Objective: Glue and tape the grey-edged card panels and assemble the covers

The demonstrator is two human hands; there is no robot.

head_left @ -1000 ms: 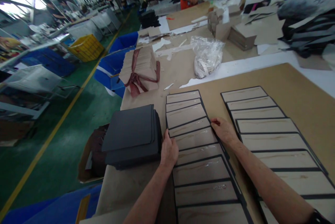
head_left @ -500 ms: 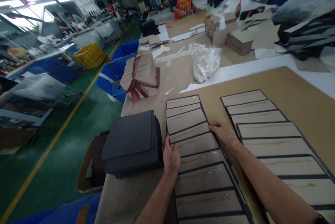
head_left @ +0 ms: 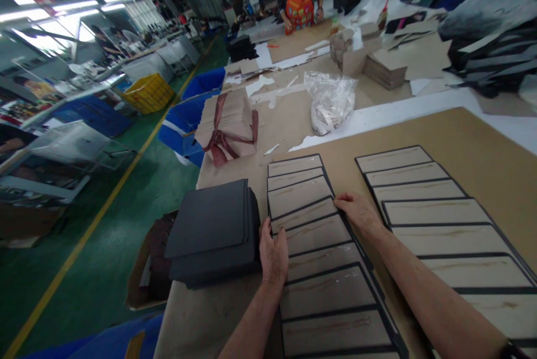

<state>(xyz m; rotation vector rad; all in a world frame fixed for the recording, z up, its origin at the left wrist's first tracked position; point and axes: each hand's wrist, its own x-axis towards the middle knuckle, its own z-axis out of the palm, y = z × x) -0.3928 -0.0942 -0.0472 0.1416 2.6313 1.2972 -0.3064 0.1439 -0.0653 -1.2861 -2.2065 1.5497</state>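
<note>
Beige board panels with dark edging (head_left: 323, 283) lie overlapped in a long row in front of me, with brownish streaks and some shiny smears on them. My left hand (head_left: 274, 253) grips the left edge of a panel in the upper half of this row, thumb on top and fingers along the side. At the opposite side, my right hand (head_left: 358, 213) pinches the same panel (head_left: 308, 212) near its upper right corner. The fingertips under the edges are hidden. To the left of my left hand stands a stack of dark grey sheets (head_left: 210, 219).
A second row of panels (head_left: 453, 239) lies at the right. Beyond are a tied bundle of boards (head_left: 230, 118), a clear plastic bag (head_left: 331, 99) and cardboard stacks (head_left: 386, 68). Blue bins (head_left: 180, 127) flank the table's left edge. A person in an orange apron (head_left: 300, 4) stands across.
Both hands stay at the panel's edges, with barely any shift. The view has tilted slightly, and the person in the apron stands a little farther right, hands more apart.
</note>
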